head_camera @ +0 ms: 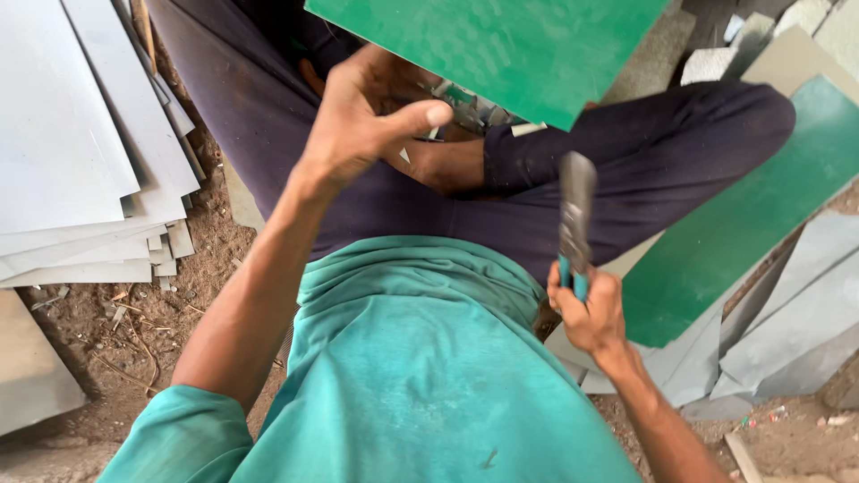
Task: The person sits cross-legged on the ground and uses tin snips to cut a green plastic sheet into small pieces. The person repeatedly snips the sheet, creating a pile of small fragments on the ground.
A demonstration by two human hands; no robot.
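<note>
Teal shirt cloth point(420, 376) fills the bottom of the view, with dark trousers point(644, 161) on crossed legs beyond it. Bare brown earth floor point(107, 331), strewn with twigs and chips, lies at 9 o'clock under a stack of grey sheets point(80, 134). More grey sheets point(796, 313) and a long green panel point(752, 215) lie at 3 o'clock. At 12 o'clock a green sheet point(501, 45) hangs over the lap, its lower edge just above the left hand point(367, 116), which is curled with the thumb stretched towards that edge; whether the fingers touch it I cannot tell. At 4 o'clock the right hand point(586, 309) is closed around the teal grips of pliers point(575, 215), whose metal head points up towards the green sheet, apart from it.
</note>
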